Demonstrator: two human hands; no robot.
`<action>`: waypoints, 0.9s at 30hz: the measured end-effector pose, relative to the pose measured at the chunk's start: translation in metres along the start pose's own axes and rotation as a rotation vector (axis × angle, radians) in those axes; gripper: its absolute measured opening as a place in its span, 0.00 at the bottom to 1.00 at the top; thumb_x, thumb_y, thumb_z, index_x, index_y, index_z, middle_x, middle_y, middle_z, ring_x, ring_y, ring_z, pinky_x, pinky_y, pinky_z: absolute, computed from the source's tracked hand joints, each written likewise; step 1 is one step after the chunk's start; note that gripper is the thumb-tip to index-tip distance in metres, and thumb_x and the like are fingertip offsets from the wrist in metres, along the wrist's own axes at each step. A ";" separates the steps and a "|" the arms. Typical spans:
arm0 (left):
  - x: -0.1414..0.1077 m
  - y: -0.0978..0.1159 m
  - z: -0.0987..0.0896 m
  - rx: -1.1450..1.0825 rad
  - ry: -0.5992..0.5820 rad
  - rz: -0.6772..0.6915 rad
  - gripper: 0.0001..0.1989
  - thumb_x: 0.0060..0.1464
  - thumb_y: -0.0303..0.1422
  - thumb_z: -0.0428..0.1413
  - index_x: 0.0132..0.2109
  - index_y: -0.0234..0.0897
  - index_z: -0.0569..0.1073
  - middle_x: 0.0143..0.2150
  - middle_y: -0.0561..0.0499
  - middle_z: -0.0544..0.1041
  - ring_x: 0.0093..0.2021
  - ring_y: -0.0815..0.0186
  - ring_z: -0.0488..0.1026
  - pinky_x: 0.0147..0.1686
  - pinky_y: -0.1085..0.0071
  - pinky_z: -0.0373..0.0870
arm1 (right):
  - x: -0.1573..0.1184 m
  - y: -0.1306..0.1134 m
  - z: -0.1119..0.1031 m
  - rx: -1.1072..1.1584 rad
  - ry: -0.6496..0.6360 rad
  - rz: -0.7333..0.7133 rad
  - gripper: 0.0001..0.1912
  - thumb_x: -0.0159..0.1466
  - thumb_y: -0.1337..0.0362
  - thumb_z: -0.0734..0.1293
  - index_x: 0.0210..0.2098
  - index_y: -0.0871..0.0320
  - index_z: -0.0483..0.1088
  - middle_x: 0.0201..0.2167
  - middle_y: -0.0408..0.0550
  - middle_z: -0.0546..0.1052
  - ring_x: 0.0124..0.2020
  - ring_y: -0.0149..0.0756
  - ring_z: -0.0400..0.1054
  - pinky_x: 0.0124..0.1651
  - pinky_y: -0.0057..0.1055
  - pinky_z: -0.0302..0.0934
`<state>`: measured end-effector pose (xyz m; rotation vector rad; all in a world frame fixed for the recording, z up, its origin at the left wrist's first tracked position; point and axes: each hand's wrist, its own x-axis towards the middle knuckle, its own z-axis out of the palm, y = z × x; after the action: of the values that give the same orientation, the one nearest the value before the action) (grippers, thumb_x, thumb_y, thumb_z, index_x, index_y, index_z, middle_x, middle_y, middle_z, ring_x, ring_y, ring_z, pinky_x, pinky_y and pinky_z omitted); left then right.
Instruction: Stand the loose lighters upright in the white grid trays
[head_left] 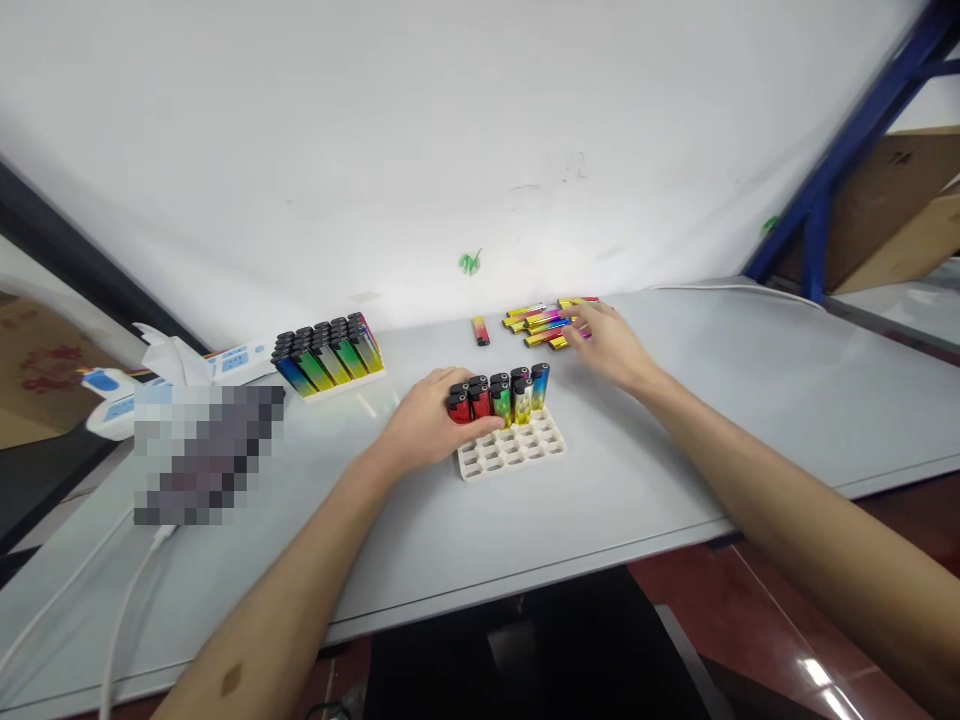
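My left hand (424, 425) wraps around the left end of a group of upright lighters (501, 402), red, green, clear-yellow and blue with black tops. Its thumb lies across their front, and the fingers behind are partly hidden. The lighters stand in the back rows of a white slotted tray (514, 458), whose front slots hold nothing. Farther back, my right hand (604, 345) is over a loose pile of shiny lighters (536, 322), fingers apart and touching or just above them. One red-yellow lighter (480, 330) lies apart, left of the pile.
A second tray packed with upright lighters (330, 352) stands at the back left. Beside it are a white-blue power strip (232, 365), a pixelated dark object (214, 455) and white cables (124, 600). A white wall (480, 150) closes the table's back; a blue frame (817, 200) rises right.
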<state>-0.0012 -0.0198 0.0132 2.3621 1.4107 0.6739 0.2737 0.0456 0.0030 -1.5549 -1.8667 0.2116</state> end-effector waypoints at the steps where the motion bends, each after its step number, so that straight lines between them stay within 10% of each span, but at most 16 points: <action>1: 0.000 -0.001 0.000 -0.003 0.001 0.000 0.22 0.51 0.52 0.63 0.43 0.40 0.73 0.44 0.47 0.78 0.46 0.55 0.75 0.46 0.60 0.70 | 0.003 0.009 0.001 -0.117 -0.026 0.031 0.20 0.67 0.65 0.63 0.57 0.59 0.73 0.51 0.62 0.74 0.59 0.55 0.64 0.62 0.49 0.56; 11: 0.000 -0.007 -0.001 -0.019 -0.018 0.030 0.24 0.51 0.55 0.62 0.44 0.41 0.74 0.44 0.48 0.79 0.46 0.55 0.74 0.45 0.61 0.70 | 0.005 0.019 0.000 -0.209 -0.163 0.225 0.24 0.63 0.66 0.65 0.58 0.63 0.68 0.60 0.65 0.66 0.50 0.47 0.71 0.54 0.39 0.64; 16: -0.001 -0.008 -0.002 -0.005 -0.042 0.032 0.24 0.51 0.56 0.61 0.41 0.41 0.73 0.42 0.48 0.78 0.44 0.55 0.74 0.43 0.61 0.69 | 0.007 0.022 0.002 -0.248 -0.105 0.335 0.26 0.69 0.51 0.59 0.57 0.64 0.69 0.57 0.68 0.69 0.50 0.51 0.72 0.52 0.43 0.63; 27: 0.000 -0.008 -0.003 0.002 -0.095 0.041 0.21 0.50 0.53 0.63 0.33 0.41 0.68 0.36 0.49 0.75 0.45 0.53 0.69 0.42 0.60 0.68 | 0.002 0.013 -0.001 -0.326 -0.240 0.110 0.19 0.60 0.63 0.67 0.50 0.61 0.73 0.41 0.55 0.80 0.42 0.48 0.72 0.41 0.36 0.60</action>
<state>-0.0089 -0.0155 0.0116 2.3975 1.3273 0.5630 0.2846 0.0513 -0.0026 -1.9272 -2.0821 0.1533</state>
